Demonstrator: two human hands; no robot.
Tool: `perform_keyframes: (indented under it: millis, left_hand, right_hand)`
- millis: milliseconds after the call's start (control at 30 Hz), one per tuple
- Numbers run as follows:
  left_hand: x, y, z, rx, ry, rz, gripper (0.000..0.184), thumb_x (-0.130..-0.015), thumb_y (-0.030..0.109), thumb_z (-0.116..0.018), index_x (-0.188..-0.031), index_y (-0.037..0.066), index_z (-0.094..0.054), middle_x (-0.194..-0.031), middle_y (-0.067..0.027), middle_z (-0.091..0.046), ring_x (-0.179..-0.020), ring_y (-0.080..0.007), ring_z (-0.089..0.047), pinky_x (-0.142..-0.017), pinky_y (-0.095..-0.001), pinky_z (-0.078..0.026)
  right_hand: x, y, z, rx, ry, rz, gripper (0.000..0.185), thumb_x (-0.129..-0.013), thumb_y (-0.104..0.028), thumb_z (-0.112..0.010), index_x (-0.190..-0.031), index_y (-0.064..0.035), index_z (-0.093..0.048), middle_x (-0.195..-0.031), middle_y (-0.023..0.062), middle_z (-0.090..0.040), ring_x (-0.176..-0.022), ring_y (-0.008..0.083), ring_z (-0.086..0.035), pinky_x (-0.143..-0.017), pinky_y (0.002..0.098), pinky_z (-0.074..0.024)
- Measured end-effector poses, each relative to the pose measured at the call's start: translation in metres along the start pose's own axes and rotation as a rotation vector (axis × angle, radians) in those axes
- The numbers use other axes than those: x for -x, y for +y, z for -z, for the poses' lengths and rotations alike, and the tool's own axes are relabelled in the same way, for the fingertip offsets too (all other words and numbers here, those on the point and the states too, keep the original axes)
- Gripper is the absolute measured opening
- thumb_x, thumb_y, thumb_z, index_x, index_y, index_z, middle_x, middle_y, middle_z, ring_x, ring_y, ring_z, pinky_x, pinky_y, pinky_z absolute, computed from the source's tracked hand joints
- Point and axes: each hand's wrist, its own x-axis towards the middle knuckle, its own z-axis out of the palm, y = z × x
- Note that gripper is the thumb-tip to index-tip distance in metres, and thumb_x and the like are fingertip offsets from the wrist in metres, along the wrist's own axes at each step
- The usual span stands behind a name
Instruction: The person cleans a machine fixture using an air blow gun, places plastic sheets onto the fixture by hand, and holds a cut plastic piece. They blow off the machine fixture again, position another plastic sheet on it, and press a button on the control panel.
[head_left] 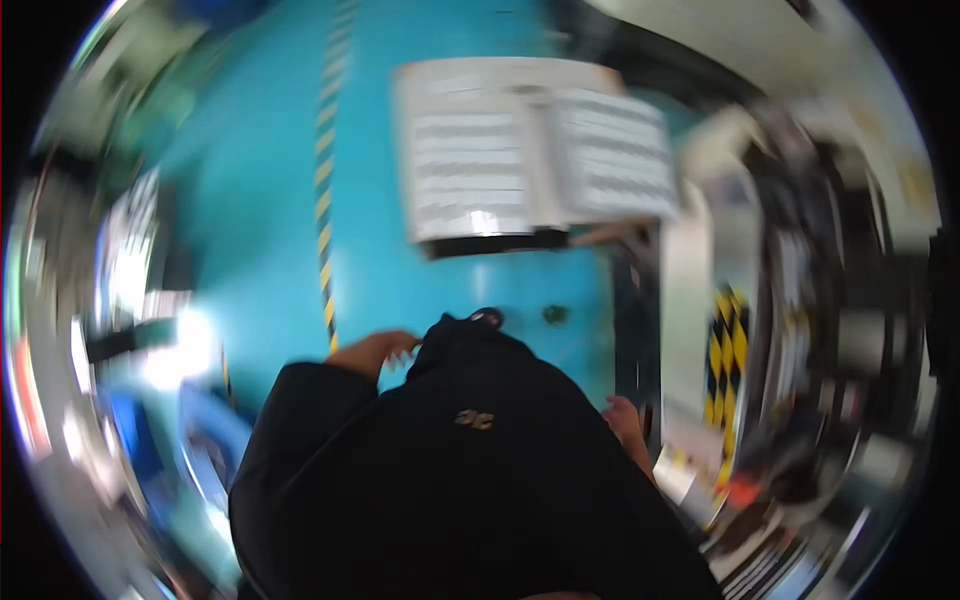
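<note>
My left hand hangs beside the front of my black clothing, its fingers loosely bent and a little apart. Nothing shows in it. On the other side, my right hand is low and near the edge of a long light-coloured bench. Blur and my clothing hide most of its fingers, so whether it holds something I cannot tell. Ahead of me stands a pale board or tray bearing two blocks of white rows, too blurred to name.
Yellow-and-black tape runs along the blue-green floor. More striped marking lies on the right, beside blurred goods. A blue object stands at left. A small dark green spot shows on the floor ahead.
</note>
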Motion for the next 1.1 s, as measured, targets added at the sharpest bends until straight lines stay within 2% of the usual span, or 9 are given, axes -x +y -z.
perform_keyframes:
  millis: [33,233,333,400,433,633,867,1033,1100]
  left_hand:
    - [-0.082,-0.044,0.015,0.076,-0.047,-0.086,0.050,-0.091,0.043,-0.047,-0.131,0.013,-0.050,-0.123,-0.0098,-0.058,-0.098,-0.0294,-0.059,-0.074,-0.0506,-0.049]
    - [0.011,0.144,0.067,-0.353,-0.198,-0.463,0.045,-0.095,0.039,-0.048,-0.123,0.006,-0.055,-0.112,-0.0084,-0.062,-0.102,-0.0197,-0.059,-0.084,-0.0381,-0.049]
    - [0.056,0.228,0.014,-0.795,-0.319,-0.423,0.048,-0.097,0.039,-0.047,-0.126,0.001,-0.052,-0.111,-0.0101,-0.062,-0.107,-0.0189,-0.058,-0.089,-0.0346,-0.048]
    - [0.084,0.263,-0.043,-1.209,-0.257,-0.337,0.053,-0.097,0.040,-0.046,-0.131,-0.001,-0.045,-0.114,-0.0125,-0.060,-0.111,-0.0218,-0.056,-0.091,-0.0353,-0.047]
    - [0.082,0.267,-0.071,-1.278,-0.264,-0.308,0.054,-0.097,0.040,-0.046,-0.132,-0.001,-0.044,-0.115,-0.0126,-0.060,-0.111,-0.0222,-0.056,-0.091,-0.0354,-0.047]
    - [0.074,0.210,-0.177,-1.333,-0.340,-0.247,0.057,-0.096,0.039,-0.048,-0.135,-0.001,-0.037,-0.119,-0.0135,-0.057,-0.113,-0.0244,-0.055,-0.093,-0.0360,-0.046]
    - [0.069,0.133,-0.209,-1.399,-0.379,-0.148,0.062,-0.095,0.038,-0.051,-0.139,-0.002,-0.030,-0.124,-0.0146,-0.054,-0.115,-0.0271,-0.054,-0.094,-0.0366,-0.046]
    - [0.060,0.110,-0.180,-1.446,-0.464,-0.091,0.067,-0.095,0.037,-0.052,-0.142,-0.002,-0.024,-0.128,-0.0153,-0.051,-0.117,-0.0290,-0.053,-0.095,-0.0371,-0.045]
    - [0.059,0.130,-0.169,-1.482,-0.483,-0.093,0.068,-0.095,0.037,-0.053,-0.143,-0.002,-0.023,-0.129,-0.0155,-0.051,-0.117,-0.0293,-0.052,-0.095,-0.0372,-0.045]
  right_hand:
    - [0.014,0.020,-0.011,-0.151,0.037,-0.071,0.042,-0.071,-0.001,-0.062,-0.112,0.0022,-0.055,-0.073,0.0113,-0.061,-0.059,0.0178,-0.059,-0.053,0.0292,-0.0495]
    - [0.106,0.148,-0.153,-0.725,0.351,-0.161,0.036,-0.074,-0.003,-0.062,-0.110,-0.0063,-0.061,-0.077,0.0130,-0.063,-0.061,0.0202,-0.062,-0.053,0.0321,-0.0527]
    - [0.163,0.137,-0.241,-0.591,0.346,-0.534,0.061,-0.074,-0.016,-0.063,-0.133,-0.0137,-0.046,-0.082,0.0146,-0.063,-0.056,0.0241,-0.060,-0.052,0.0362,-0.0529]
    - [0.180,0.132,-0.308,-0.832,0.275,-0.665,0.066,-0.081,-0.023,-0.063,-0.141,-0.0158,-0.036,-0.127,0.0170,-0.052,-0.100,0.0338,-0.060,-0.066,0.0498,-0.0574]
    - [0.182,0.132,-0.338,-0.896,0.159,-0.719,0.067,-0.085,-0.034,-0.063,-0.142,-0.0137,-0.034,-0.141,0.0150,-0.040,-0.121,0.0367,-0.047,-0.072,0.0533,-0.0567]
    - [0.235,0.093,-0.496,-1.669,0.101,-0.616,0.065,-0.085,-0.043,-0.060,-0.138,-0.0113,-0.039,-0.135,0.0135,-0.046,-0.113,0.0324,-0.052,-0.071,0.0482,-0.0553]
    - [0.290,0.053,-0.553,-2.348,0.339,-0.359,0.066,-0.085,-0.053,-0.057,-0.133,-0.0085,-0.045,-0.127,0.0118,-0.053,-0.103,0.0274,-0.057,-0.071,0.0423,-0.0537]
    - [0.377,0.056,-0.540,-2.267,0.763,-0.269,0.069,-0.085,-0.060,-0.055,-0.129,-0.0065,-0.050,-0.122,0.0105,-0.058,-0.096,0.0238,-0.061,-0.071,0.0381,-0.0526]
    - [0.411,0.044,-0.531,-1.914,0.978,-0.225,0.071,-0.089,-0.053,-0.054,-0.140,-0.0074,-0.035,-0.139,0.0153,-0.041,-0.121,0.0296,-0.049,-0.091,0.0398,-0.0471]
